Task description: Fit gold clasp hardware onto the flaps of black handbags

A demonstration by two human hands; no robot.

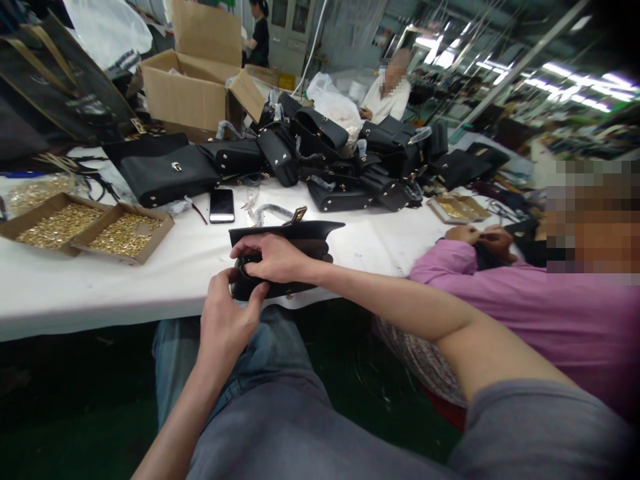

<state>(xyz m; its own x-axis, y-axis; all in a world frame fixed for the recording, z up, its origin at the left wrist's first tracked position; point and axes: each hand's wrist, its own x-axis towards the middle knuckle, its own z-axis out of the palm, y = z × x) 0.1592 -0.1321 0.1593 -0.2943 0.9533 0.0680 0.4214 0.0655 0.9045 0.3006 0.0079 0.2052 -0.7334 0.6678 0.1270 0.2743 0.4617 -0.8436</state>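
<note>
A black bag [305, 248] lies at the table's front edge with its flap raised and a gold clasp [299, 215] sticking up behind it. My left hand [227, 310] grips the bag's left end, thumb in front and fingers at the rim. From the right, my right hand [273, 259] reaches over the bag, its fingers curled into the opening at the left end. The fingertips of my right hand are partly hidden inside, and whether they pinch anything besides the bag cannot be seen.
Open boxes of gold hardware [125, 233] stand at left, near a phone [221, 206]. Black bags [345, 180] pile up behind, before a cardboard box [187, 90]. A person in a pink top [525, 307] sits close at right, hands on black material.
</note>
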